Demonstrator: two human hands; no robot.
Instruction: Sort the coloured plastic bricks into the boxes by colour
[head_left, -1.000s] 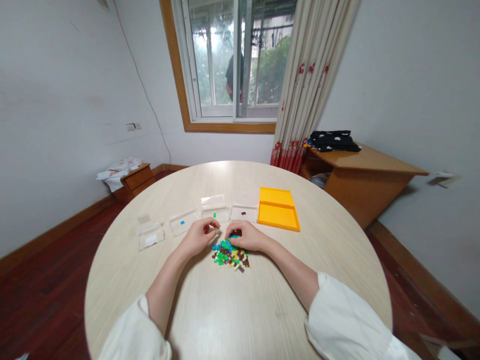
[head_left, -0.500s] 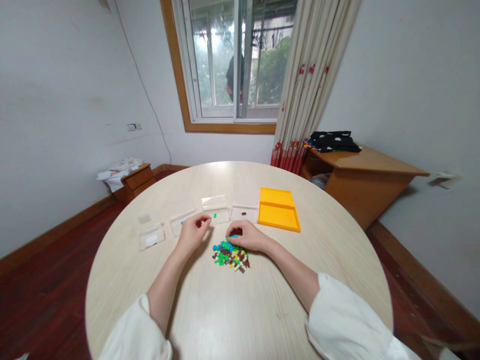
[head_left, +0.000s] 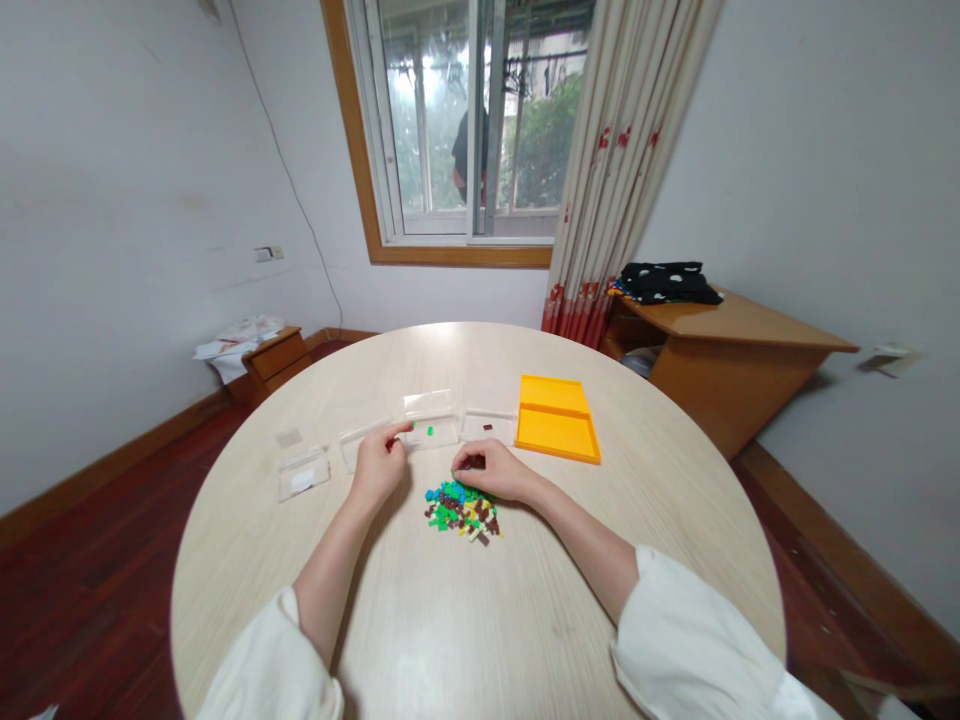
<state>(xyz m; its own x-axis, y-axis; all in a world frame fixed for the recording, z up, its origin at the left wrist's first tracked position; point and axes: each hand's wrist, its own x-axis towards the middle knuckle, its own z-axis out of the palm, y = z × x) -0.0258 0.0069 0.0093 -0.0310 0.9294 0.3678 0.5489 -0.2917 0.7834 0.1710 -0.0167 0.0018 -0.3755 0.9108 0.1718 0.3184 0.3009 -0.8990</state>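
A heap of small building bricks [head_left: 463, 510] in green, blue, brown, yellow and cream lies on the table. My right hand [head_left: 491, 470] is over its far edge, thumb and fingers pinched together; whatever lies between the tips is too small to make out. My left hand [head_left: 381, 462] reaches to the middle clear plastic box [head_left: 442, 438], index finger stretched out and the other fingers curled. At that fingertip a bit of green shows, and a green brick [head_left: 430, 431] lies inside the box. Part of the left clear box [head_left: 348, 452] is hidden behind my left hand.
A third clear box [head_left: 480, 432] holds a brown brick [head_left: 487, 427]. An open yellow case [head_left: 559, 432] stands right of it. Far left is a small clear box [head_left: 304, 478] with something white inside. The round table [head_left: 465, 640] curves near a wooden desk [head_left: 742, 330].
My left hand's index finger has straightened towards the middle box, where a second bit of green now shows. The right hand stays at the heap; the blue brick under its fingers no longer shows.
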